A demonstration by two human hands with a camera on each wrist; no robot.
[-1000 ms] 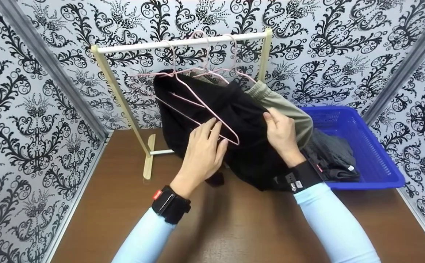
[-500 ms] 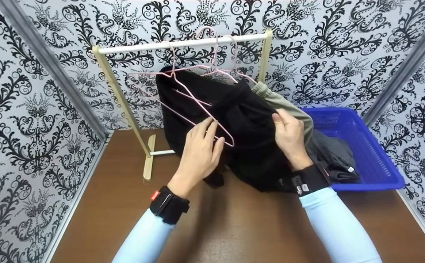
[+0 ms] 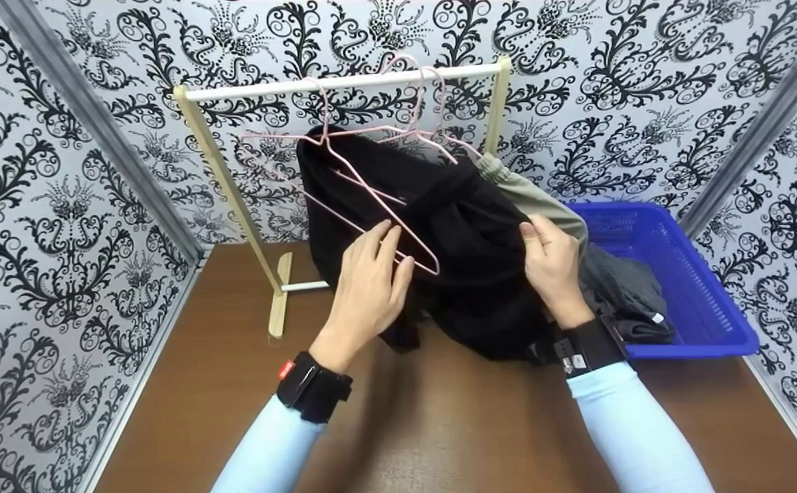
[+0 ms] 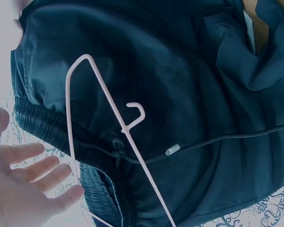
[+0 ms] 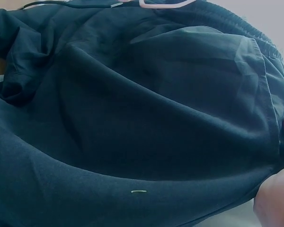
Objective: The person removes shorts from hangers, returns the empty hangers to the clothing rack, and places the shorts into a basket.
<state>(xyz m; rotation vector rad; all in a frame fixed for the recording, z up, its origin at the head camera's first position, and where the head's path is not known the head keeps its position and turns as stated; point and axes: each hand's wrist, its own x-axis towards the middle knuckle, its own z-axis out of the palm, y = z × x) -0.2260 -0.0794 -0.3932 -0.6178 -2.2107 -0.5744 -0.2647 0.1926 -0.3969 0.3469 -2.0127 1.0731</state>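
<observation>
Black drawstring pants (image 3: 487, 308) hang from the rack; the gathered waistband (image 4: 42, 118) and cord (image 4: 213, 141) show in the left wrist view. A pink wire hanger (image 3: 437, 266) lies across their front, its lower corner tilted toward me. My left hand (image 3: 364, 281) is at that corner, fingers extended and slightly bent by the wire, not gripping it; whether they touch it I cannot tell. My right hand (image 3: 554, 263) pinches the right edge of the pants between thumb and fingers, pulling the cloth taut. In the right wrist view only its fingertips (image 5: 277, 196) show.
A clothes rack has a white rail (image 3: 255, 90) and wooden posts. Khaki pants (image 3: 539, 198) hang at its right, behind the black ones. A second pink hanger (image 3: 419, 103) sits mid-rail. The blue basket (image 3: 720, 315) holds dark grey clothing (image 3: 624, 287).
My right hand has moved right and slightly down, drawing the black pants with it. The middle hanger has slid right along the rail. My left hand has shifted slightly left, its fingers still at the wire.
</observation>
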